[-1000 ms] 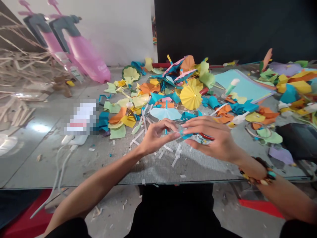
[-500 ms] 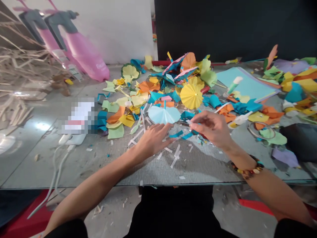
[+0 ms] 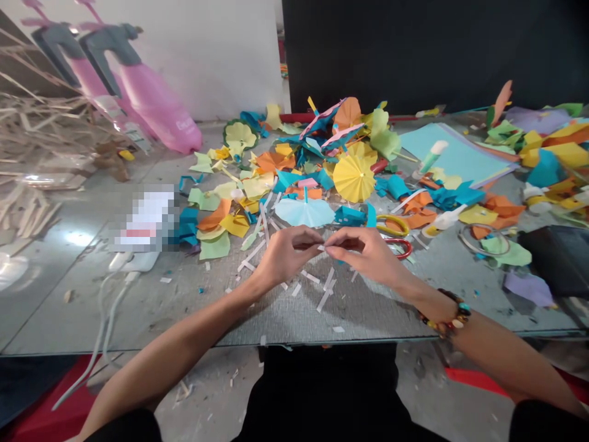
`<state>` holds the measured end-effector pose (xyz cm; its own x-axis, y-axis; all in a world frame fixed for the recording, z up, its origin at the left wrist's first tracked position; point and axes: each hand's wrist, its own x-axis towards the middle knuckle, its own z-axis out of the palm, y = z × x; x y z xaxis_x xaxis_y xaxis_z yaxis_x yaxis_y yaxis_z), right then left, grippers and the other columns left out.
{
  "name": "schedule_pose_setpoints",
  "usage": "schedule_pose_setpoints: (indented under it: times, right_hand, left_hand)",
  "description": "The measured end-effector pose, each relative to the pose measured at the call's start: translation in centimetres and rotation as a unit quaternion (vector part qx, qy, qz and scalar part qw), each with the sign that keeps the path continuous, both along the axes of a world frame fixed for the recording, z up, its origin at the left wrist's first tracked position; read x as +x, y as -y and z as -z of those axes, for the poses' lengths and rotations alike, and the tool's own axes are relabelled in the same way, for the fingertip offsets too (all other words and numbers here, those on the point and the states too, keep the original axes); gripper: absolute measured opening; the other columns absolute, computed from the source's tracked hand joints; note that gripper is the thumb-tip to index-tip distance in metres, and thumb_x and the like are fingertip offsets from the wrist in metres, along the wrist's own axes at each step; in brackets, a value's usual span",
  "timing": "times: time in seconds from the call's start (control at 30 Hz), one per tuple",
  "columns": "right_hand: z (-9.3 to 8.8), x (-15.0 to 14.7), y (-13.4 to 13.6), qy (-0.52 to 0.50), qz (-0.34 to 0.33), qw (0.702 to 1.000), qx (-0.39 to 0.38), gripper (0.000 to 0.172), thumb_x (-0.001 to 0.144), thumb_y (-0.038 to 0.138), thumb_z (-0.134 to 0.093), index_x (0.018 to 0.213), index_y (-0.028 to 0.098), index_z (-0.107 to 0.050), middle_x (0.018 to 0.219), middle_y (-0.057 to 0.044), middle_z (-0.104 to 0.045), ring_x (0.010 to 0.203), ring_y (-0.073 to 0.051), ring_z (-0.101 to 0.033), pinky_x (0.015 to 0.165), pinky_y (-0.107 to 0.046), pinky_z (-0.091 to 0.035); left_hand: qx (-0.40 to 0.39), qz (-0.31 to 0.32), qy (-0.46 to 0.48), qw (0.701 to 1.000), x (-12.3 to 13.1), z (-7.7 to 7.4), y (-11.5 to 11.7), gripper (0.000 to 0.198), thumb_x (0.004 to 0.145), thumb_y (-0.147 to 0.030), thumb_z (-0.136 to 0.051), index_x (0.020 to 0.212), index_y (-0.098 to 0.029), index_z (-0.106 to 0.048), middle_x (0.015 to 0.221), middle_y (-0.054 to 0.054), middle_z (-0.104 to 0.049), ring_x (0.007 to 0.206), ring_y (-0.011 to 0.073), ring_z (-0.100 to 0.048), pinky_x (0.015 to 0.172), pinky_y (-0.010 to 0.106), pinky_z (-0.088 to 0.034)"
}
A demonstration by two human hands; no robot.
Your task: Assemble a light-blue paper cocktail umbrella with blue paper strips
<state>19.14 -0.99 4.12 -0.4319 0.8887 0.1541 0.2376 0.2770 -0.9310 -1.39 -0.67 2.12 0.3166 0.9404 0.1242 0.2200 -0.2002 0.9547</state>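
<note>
One glass table [image 3: 55,288] carried a wide heap of coloured paper scraps [image 3: 276,166] across its far side, with a yellow paper umbrella [image 3: 354,178] and a pale blue umbrella [image 3: 306,212] at the heap's near edge. Near the middle, the left hand [image 3: 285,255] and right hand [image 3: 368,255] met fingertip to fingertip. Each pinched an end of a small white paper strip [image 3: 321,247], and scissors [image 3: 401,241] lay just right of them.
</note>
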Motion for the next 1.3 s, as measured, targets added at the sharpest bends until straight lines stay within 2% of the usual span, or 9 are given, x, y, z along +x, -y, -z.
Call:
schedule_pose_setpoints:
  times: [0.13,0.37,0.6,1.3]
  right_hand:
    - [0.1,0.3,-0.2,0.009,0.029,1.000,0.006,0.013,0.090,0.033,-0.069,0.088,0.020,-0.074,0.088,-0.004,-0.075,0.082,-0.018,-0.071,0.076,-0.032,-0.058]
    - [1.2,0.1,-0.3,-0.001,0.067,0.997,0.038,0.015,0.090,0.035,-0.070,0.090,0.020,-0.074,0.087,-0.005,-0.075,0.082,-0.020,-0.071,0.073,-0.033,-0.057]
    - [1.2,0.3,-0.5,0.012,0.074,0.997,0.037,0.013,0.090,0.033,-0.070,0.090,0.020,-0.074,0.086,-0.004,-0.076,0.079,-0.018,-0.071,0.070,-0.031,-0.055]
    - [1.2,0.2,-0.5,0.026,0.090,0.995,0.041,0.011,0.087,0.031,-0.072,0.088,0.020,-0.074,0.083,-0.005,-0.076,0.078,-0.020,-0.072,0.067,-0.031,-0.055]
  left_hand:
    - [-0.071,-0.015,0.061,0.995,0.0,-0.2,-0.3,0.029,0.085,-0.033,-0.076,0.106,-0.015,-0.069,0.090,0.008,-0.079,0.086,0.0224,-0.077,0.083,0.036,-0.063]
    - [-0.119,-0.009,0.138,0.983,0.3,-0.3,-0.1,0.031,0.084,-0.033,-0.078,0.107,-0.014,-0.068,0.088,0.008,-0.079,0.086,0.0218,-0.078,0.087,0.037,-0.064]
    - [-0.111,0.007,0.136,0.985,0.2,-0.4,-0.1,0.032,0.085,-0.032,-0.076,0.109,-0.014,-0.066,0.087,0.008,-0.078,0.086,0.0220,-0.078,0.088,0.038,-0.064]
    - [-0.129,-0.015,0.105,0.986,0.4,-1.0,0.2,0.029,0.084,-0.027,-0.074,0.109,-0.014,-0.068,0.086,0.007,-0.079,0.089,0.0216,-0.078,0.088,0.033,-0.062]
